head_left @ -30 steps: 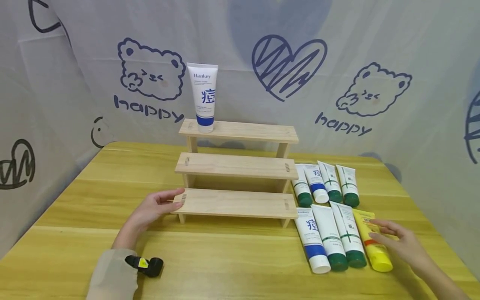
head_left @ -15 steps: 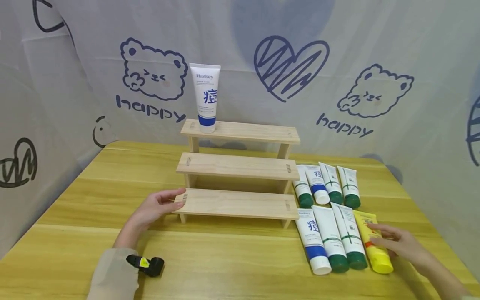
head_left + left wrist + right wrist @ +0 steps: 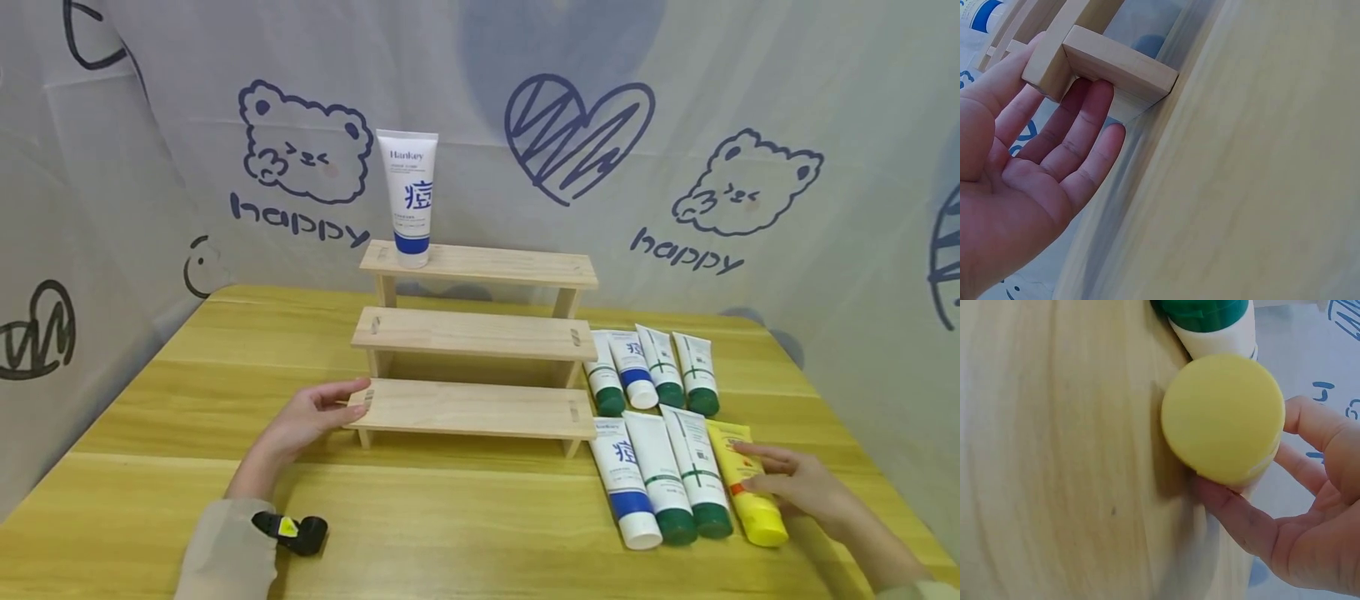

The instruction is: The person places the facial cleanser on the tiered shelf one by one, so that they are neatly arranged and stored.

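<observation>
My left hand holds the left end of the lowest tier of a three-tier wooden display stand. In the left wrist view, the thumb lies along the board and the fingers reach underneath beside the leg. At the right, my right hand grips a yellow squeeze tube at its outer side, the tube lying on the table. Its round yellow cap faces the right wrist camera, with fingers on both sides. On the top tier, a white tube with a blue band stands upright on its cap.
Left of the yellow tube lie a white-and-blue tube and two white tubes with green caps. Behind them is a second row of smaller tubes, close to the stand's right side. A printed cloth hangs behind the table.
My right hand's fingers have closed in around the yellow tube's side and shifted slightly down. My left hand and the stand stay in place.
</observation>
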`<control>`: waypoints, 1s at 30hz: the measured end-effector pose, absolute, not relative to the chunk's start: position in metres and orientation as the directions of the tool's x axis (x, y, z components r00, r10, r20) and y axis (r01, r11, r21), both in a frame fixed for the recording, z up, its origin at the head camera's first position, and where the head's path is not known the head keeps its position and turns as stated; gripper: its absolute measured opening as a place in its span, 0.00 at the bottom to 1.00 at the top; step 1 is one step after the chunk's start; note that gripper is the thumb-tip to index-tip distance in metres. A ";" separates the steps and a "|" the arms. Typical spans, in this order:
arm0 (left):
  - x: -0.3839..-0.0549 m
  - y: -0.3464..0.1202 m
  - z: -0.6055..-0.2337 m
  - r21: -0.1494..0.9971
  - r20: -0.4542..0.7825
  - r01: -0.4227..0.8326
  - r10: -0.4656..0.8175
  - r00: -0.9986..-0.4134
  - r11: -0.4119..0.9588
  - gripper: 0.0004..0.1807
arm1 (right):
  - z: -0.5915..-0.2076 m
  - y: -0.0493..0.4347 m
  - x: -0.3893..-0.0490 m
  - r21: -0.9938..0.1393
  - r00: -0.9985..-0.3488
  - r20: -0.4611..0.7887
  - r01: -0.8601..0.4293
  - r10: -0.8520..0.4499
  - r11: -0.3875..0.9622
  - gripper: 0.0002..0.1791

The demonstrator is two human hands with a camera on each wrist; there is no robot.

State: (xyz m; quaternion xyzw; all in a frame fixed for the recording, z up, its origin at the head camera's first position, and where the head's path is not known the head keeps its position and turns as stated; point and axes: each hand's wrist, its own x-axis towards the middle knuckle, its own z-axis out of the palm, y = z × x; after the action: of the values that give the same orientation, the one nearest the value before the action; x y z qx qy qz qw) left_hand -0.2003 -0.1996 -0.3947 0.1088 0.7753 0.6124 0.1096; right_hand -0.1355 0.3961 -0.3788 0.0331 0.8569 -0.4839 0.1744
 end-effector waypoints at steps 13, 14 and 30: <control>-0.200 -0.199 -0.394 0.975 -0.033 0.033 0.288 -0.957 0.220 0.29 | -0.372 0.412 -0.136 -0.915 -0.967 -0.174 0.088 -0.187 0.395 0.27; -0.200 -0.199 -0.394 0.975 -0.032 0.034 0.288 -0.957 0.221 0.29 | -0.371 0.412 -0.137 -0.913 -0.970 -0.170 0.089 -0.175 0.398 0.27; -0.201 -0.199 -0.398 0.976 -0.014 0.053 0.301 -0.954 0.213 0.29 | -0.355 0.393 -0.150 -0.918 -0.974 -0.089 -0.001 -0.209 0.396 0.37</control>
State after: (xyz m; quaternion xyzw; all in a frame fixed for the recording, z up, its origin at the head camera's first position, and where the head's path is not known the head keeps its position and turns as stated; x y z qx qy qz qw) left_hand -0.2011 -0.1989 -0.3975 0.1146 0.7724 0.6166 0.1002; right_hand -0.1502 0.3929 -0.3552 -0.0632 0.8300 -0.5459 0.0952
